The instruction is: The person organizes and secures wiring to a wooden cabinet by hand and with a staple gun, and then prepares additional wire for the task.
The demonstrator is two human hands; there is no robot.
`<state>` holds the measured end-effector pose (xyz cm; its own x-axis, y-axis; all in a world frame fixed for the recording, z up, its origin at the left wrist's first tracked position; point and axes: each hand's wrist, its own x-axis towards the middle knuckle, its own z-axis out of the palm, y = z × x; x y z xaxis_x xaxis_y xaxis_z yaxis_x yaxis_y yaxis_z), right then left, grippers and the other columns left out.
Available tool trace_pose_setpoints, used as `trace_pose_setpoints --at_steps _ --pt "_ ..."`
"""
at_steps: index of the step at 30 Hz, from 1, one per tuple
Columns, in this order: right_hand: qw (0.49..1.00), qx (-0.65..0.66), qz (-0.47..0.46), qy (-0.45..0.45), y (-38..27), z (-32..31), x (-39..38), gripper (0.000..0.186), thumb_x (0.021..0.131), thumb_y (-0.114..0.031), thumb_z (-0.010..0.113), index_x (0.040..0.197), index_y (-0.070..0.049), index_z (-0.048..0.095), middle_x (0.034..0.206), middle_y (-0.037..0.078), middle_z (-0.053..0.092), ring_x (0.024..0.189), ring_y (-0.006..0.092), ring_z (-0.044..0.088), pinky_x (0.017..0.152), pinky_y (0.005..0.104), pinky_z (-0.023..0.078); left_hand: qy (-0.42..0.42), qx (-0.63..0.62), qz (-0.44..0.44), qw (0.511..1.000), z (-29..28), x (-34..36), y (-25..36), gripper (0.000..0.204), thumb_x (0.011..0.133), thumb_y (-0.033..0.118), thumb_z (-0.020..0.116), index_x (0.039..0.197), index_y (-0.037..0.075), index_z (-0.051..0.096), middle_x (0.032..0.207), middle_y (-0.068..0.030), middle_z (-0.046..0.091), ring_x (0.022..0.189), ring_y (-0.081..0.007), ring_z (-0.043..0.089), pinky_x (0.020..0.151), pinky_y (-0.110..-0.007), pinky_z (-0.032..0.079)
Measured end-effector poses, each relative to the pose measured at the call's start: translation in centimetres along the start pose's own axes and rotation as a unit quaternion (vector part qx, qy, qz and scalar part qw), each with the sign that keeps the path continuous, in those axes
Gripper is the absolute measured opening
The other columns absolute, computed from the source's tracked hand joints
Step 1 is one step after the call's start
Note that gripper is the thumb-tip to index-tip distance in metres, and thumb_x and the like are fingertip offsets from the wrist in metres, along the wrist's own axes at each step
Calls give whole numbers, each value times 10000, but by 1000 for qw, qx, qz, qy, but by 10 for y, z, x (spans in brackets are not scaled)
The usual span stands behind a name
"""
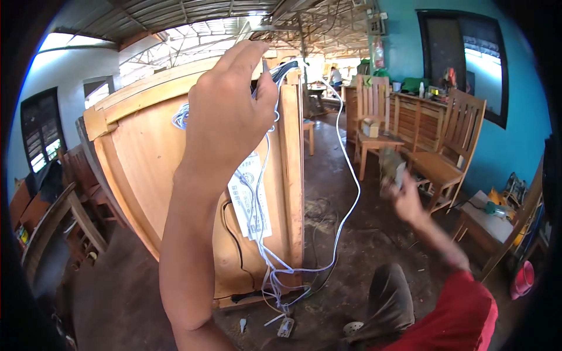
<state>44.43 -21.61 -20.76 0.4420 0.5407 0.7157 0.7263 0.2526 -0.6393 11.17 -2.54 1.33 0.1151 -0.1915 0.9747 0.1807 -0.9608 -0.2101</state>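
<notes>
In front of me stands a light wooden cabinet [146, 146] with framed edges. My left hand [231, 99] is raised at its top edge, fingers bent and thumb drawn in. Between thumb and fingers shows a thin grey piece [265, 65], whose kind is hard to tell. Out to the right, my right hand [408, 202] is closed on a blurred brownish-grey object [389, 165], too smeared to name. A white cable [357, 193] loops from the cabinet's top to its foot. A white printed label sheet [249, 202] lies against the cabinet's side, behind wires.
A socket [285, 326] and a white plug [243, 325] lie on the floor beneath tangled wires. Wooden chairs [453, 140] stand at right by a blue wall [527, 158], near a low table [489, 222] and a pink container [523, 279]. More wooden furniture [55, 219] is at left.
</notes>
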Motion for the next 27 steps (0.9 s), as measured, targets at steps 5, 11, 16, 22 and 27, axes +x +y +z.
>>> trace_pose_setpoints --at_steps 5,11,16,22,27 --pt "848 -331 -404 -88 -213 -43 92 450 950 -140 687 1359 0 558 970 178 684 818 381 695 741 470 540 0 3 -5 1000 -2 1 3 362 922 74 677 1271 -22 683 1277 -234 708 1114 -416 711 927 -422 585" --pt "827 -378 -379 -173 -304 -5 120 258 938 -104 671 1156 28 628 806 228 685 755 454 684 705 496 541 3 -32 -21 999 2 1 1 342 921 66 686 1251 -22 694 1266 -238 711 1113 -418 708 966 -445 564" --pt "830 -374 -360 -203 -288 10 111 342 926 -55 700 1238 52 609 957 259 684 871 438 689 766 481 535 10 -13 13 1000 0 -1 -6 323 915 60 666 1220 -42 693 1257 -234 707 1052 -431 711 920 -465 580" --pt "835 -389 -343 -183 -292 17 108 379 925 -62 692 1267 66 592 950 281 687 874 449 703 771 491 550 5 -21 2 1000 1 -1 -4 331 912 53 677 1230 -39 695 1258 -249 705 1099 -445 696 966 -463 561" --pt "833 -405 -330 -184 -299 21 105 383 919 -51 690 1266 73 584 960 283 692 871 445 711 772 492 559 11 1 28 1000 1 -2 -9 340 913 76 640 1222 -59 683 1290 -264 686 1010 -454 721 900 -504 601"
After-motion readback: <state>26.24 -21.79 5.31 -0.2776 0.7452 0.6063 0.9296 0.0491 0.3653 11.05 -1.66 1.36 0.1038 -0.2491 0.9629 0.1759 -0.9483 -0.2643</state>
